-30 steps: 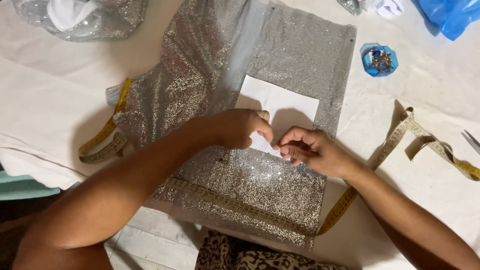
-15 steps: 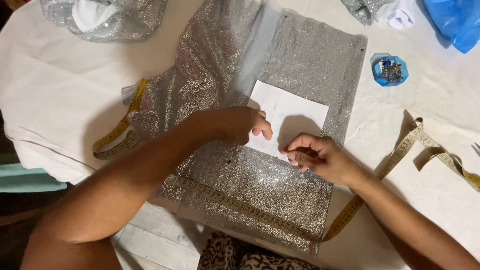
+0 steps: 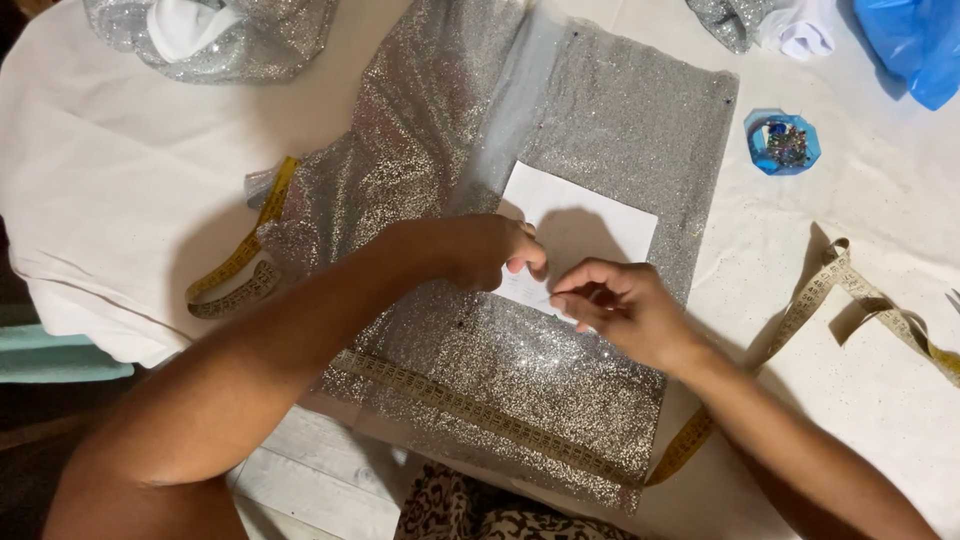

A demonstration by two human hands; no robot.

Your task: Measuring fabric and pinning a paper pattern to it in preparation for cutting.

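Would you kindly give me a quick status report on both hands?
Left hand pressing white paper rectangle onto silver glitter fabric. Right hand pinching at paper's lower edge. Yellow measuring tape crosses the fabric's near end.

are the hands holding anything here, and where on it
Both hands meet at the lower edge of the white paper lying on the silver glitter fabric. The left hand presses it; the right hand pinches there, too small to tell what.
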